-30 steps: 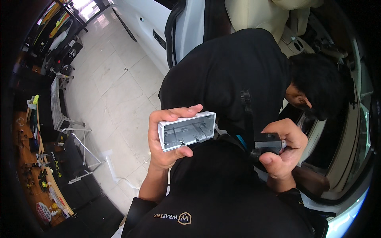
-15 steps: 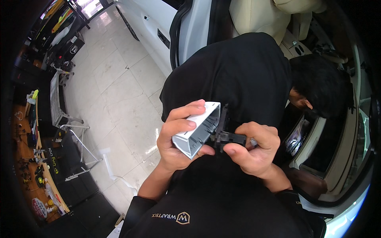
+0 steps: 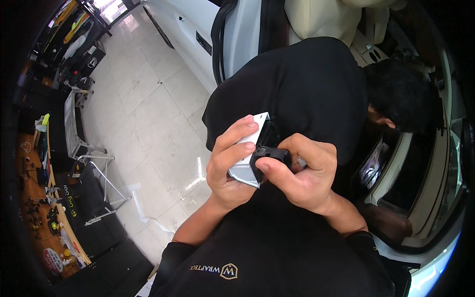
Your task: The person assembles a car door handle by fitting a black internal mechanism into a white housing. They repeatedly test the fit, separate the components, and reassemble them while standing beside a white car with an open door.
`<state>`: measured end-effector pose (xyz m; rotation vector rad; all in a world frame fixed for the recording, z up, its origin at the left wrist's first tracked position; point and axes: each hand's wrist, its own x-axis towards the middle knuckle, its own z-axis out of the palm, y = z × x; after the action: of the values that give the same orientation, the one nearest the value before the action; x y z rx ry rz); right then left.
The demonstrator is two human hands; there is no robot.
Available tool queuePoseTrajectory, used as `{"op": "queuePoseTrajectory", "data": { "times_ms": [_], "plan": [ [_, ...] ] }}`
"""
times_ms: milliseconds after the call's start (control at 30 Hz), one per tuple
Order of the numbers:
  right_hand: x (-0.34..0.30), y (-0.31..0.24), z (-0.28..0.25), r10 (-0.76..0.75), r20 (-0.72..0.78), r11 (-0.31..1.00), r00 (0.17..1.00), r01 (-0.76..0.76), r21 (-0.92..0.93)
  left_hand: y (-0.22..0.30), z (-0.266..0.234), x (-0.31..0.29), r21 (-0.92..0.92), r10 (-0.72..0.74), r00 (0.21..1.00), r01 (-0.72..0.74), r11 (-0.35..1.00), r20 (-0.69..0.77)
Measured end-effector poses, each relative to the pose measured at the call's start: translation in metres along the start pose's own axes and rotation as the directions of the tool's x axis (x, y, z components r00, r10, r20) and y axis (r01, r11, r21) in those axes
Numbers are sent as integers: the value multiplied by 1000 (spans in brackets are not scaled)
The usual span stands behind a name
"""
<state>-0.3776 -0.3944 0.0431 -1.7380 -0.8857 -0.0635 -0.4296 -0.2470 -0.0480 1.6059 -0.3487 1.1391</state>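
My left hand (image 3: 225, 173) is wrapped round a white, hollow, angular plastic cover (image 3: 242, 174), its fingers over the outer face. In my right hand (image 3: 311, 180), a black plastic piece (image 3: 273, 155) is pinched between thumb and bent index finger. That black piece sits against the open side of the cover and partly within it; how deep it goes is hidden. A small grey tip (image 3: 301, 161) shows at the curled fingers of my right hand, and the rest of it is out of sight.
Just beyond my hands a co-worker in a black top (image 3: 292, 84) leans into the car on the right. The white car door (image 3: 193, 37) stands ajar. At left are a folding metal step (image 3: 94, 148) and a wooden workbench (image 3: 64, 237) with tools.
Half a second ago the cover and the black piece were apart with the hollow showing. Now my right hand has moved left, bringing the black piece into the cover's opening.
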Motion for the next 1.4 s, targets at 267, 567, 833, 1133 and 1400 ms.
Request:
{"op": "queuePoseTrajectory", "data": {
  "times_ms": [267, 567, 833, 1133, 1400],
  "plan": [
    [2, -1, -4, 172, 82, 985, 982, -174, 15, -4, 7, -3, 31, 24, 999, -25, 999, 36],
    [2, 0, -6, 187, 30, 981, 982, -185, -57, 6, 9, -4, -159, -206, 972, 222, 962, 109],
    [-7, 11, -12, 208, -74, 975, 975, -202, 89, -2, 19, -15, -160, -293, 951, 306, 939, 100],
    [-22, 41, -52, 314, -141, 942, 939, -289, 173, -26, 72, -6, -34, -203, 951, 217, 976, 234],
    [-50, 58, -110, 385, -414, 919, 825, -302, 253, -36, 149, 29, -221, -81, 814, 249, 943, 575]
  ]
}}
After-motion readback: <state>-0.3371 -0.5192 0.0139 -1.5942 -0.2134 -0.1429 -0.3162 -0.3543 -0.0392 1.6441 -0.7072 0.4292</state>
